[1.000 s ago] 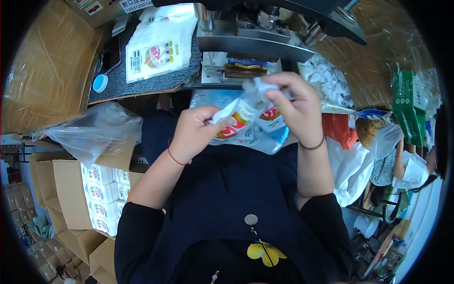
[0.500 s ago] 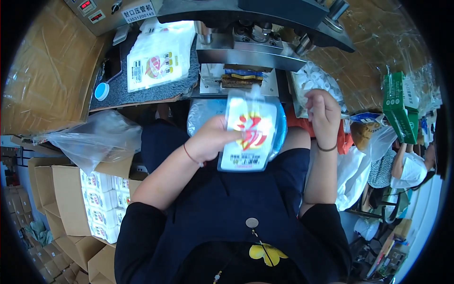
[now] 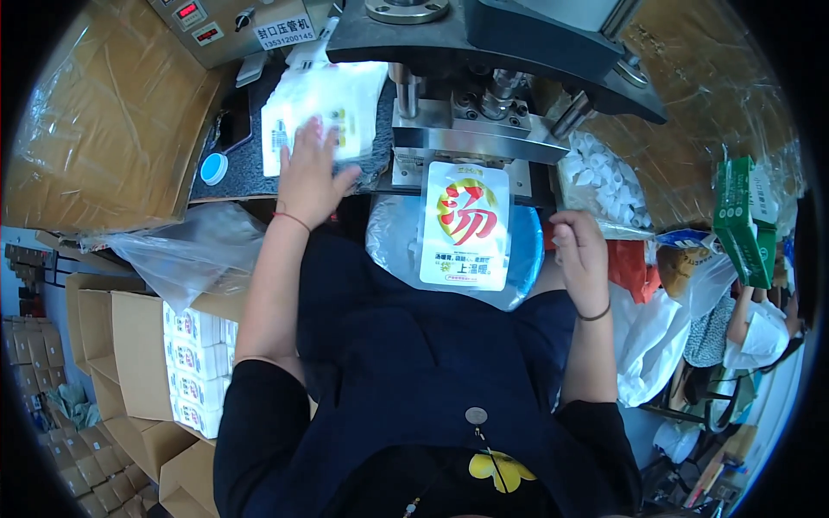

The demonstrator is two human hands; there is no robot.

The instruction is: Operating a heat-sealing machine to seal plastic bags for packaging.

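My left hand [image 3: 308,177], fingers spread flat on the pouch stack [image 3: 324,104], should peel one pouch cleanly; right hand [image 3: 580,252] loosely curled, empty.

Press head [image 3: 484,52] overhangs pouch [image 3: 466,226]; open room btwn pouch & cap pile [image 3: 600,177].

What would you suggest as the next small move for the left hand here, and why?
Probably lift one pouch off the stack of white pouches: the left hand lies flat on it, a printed pouch already hangs under the sealing machine, and the right hand is empty.
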